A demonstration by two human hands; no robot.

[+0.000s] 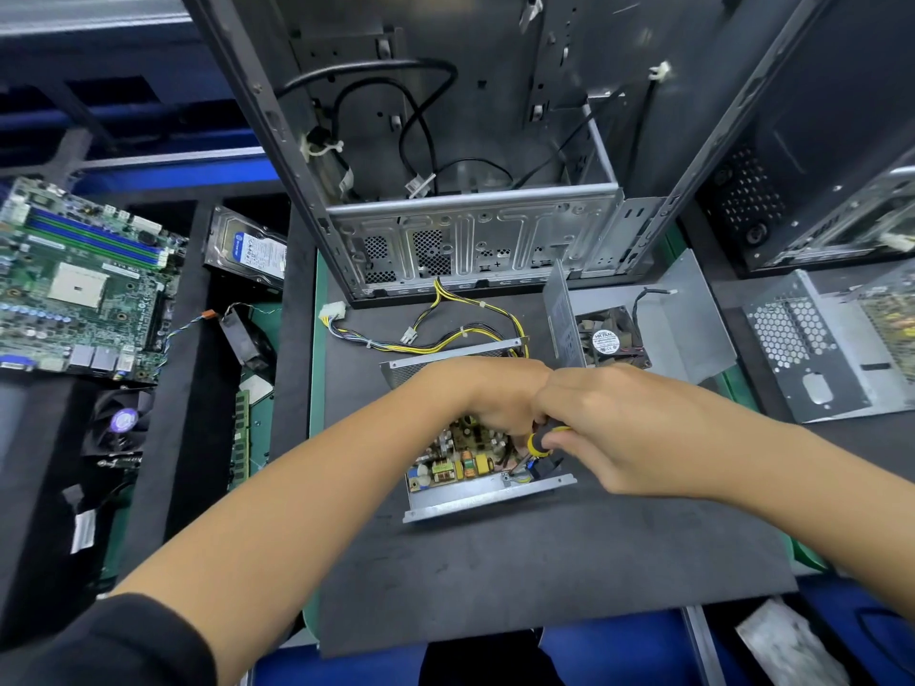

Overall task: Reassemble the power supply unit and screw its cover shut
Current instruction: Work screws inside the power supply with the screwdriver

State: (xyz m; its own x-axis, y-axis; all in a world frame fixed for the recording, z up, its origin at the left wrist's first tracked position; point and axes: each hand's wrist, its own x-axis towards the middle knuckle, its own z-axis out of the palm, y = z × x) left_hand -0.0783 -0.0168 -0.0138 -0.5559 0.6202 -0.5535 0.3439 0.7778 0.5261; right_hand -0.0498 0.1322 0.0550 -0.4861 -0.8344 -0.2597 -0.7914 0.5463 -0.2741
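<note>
Head view, right hand [601,428] grips screwdriver [537,444]

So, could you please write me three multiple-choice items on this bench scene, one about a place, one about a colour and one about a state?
1. Where does the cover with the fan lie?
A. Screwed onto the unit
B. On the mat beyond the right hand
C. Inside the computer case

2. What colours is the screwdriver handle?
A. Yellow and black
B. Red and white
C. All green

3. What state is the power supply unit in?
A. Closed
B. Open, circuit board showing
C. Mounted in the case

Answers: 1 B, the cover sits apart on the mat behind the right hand. 2 A, yellow and black bands show between the fingers. 3 B, board components are visible below the left hand.
</note>
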